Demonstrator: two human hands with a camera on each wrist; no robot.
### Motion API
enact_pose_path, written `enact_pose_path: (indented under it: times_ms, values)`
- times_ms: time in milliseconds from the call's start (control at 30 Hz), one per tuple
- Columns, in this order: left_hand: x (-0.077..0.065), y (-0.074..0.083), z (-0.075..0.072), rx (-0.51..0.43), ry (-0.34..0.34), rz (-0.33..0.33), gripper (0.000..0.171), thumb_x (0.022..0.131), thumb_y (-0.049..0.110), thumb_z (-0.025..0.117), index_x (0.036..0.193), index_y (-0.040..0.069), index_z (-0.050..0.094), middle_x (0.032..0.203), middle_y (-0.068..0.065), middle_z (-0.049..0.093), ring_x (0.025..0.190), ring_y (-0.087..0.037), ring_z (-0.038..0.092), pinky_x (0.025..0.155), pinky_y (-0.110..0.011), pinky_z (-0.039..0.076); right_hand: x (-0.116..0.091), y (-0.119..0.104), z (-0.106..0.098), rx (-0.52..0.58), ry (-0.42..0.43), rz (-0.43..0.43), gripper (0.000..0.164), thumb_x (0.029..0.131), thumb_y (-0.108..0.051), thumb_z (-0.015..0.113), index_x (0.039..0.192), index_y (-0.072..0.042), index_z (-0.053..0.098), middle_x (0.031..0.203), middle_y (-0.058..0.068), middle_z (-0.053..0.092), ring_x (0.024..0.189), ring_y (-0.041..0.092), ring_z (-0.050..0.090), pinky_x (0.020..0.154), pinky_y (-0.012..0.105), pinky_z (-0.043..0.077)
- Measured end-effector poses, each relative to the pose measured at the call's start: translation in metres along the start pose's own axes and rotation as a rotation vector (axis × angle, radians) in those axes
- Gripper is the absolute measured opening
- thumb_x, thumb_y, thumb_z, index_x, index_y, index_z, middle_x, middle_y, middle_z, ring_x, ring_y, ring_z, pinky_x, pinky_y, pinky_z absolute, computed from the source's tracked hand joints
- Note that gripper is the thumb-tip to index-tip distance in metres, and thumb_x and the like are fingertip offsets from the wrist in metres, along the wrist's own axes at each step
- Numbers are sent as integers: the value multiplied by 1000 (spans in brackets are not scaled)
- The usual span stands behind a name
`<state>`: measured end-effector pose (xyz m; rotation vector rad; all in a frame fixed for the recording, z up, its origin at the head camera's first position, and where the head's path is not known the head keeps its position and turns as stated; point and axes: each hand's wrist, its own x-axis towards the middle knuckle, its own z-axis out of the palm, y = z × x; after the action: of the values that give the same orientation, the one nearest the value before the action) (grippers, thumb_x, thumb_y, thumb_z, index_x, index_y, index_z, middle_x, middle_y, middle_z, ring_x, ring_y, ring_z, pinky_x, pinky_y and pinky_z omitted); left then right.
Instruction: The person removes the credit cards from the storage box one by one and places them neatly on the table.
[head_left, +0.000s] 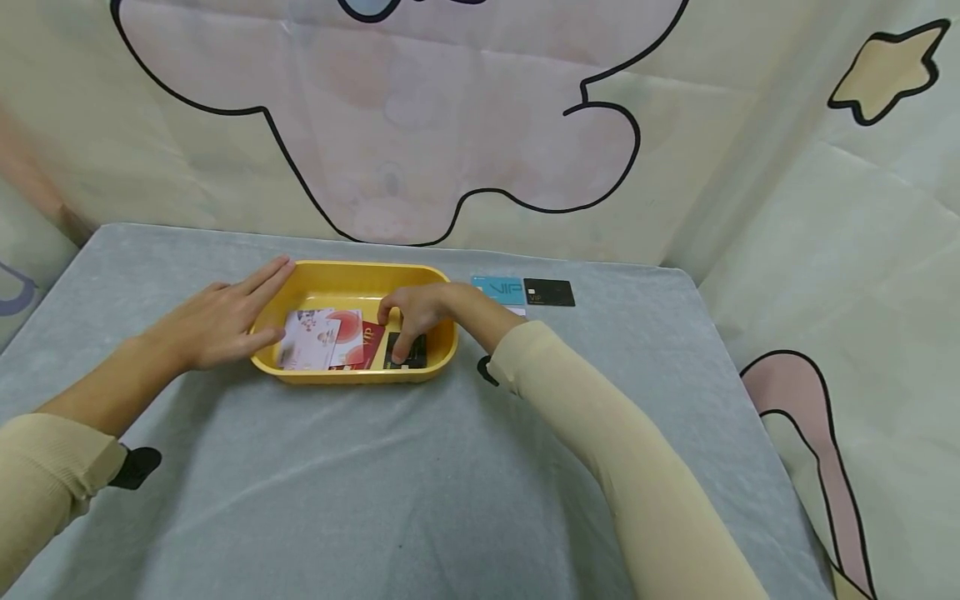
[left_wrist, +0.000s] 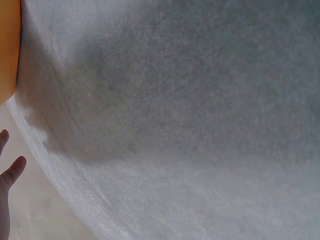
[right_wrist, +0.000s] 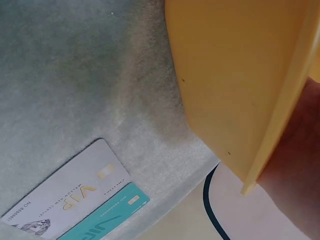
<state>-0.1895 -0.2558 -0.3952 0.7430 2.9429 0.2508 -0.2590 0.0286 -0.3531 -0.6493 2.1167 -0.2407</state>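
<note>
A yellow tray (head_left: 360,377) holds several cards. My left hand (head_left: 225,321) lies at the tray's left end, fingers straight along the rim and thumb over its edge; in the left wrist view two fingertips (left_wrist: 15,171) show at the lower left. My right hand (head_left: 422,310) reaches over the right rim into the tray, with curled fingers and thumb on a black card (head_left: 417,350). Left of it lie a red card (head_left: 371,340), a pink-patterned card (head_left: 347,333) and a pale card (head_left: 309,340), overlapping. In the right wrist view the tray wall hides my right fingers.
Behind the tray on the right, a blue VIP card (head_left: 498,289) and another black card (head_left: 549,292) lie on the grey cloth (head_left: 420,483). Beside the blue one is a white VIP card (right_wrist: 75,192). A printed curtain (head_left: 480,150) hangs behind the table.
</note>
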Motion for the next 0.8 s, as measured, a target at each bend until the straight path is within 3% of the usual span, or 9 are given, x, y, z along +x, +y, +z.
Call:
enact_pose_path:
  times_ms: [800]
  values:
    - [0, -1, 0, 0, -1, 14, 86, 95, 42, 49, 160, 9, 3, 166, -17, 11, 123, -46, 54, 101, -67, 37, 0, 0, 1, 16, -20, 32, 74, 77, -29, 85, 137, -22, 42, 129, 5, 44, 118, 19, 40, 94, 28, 43]
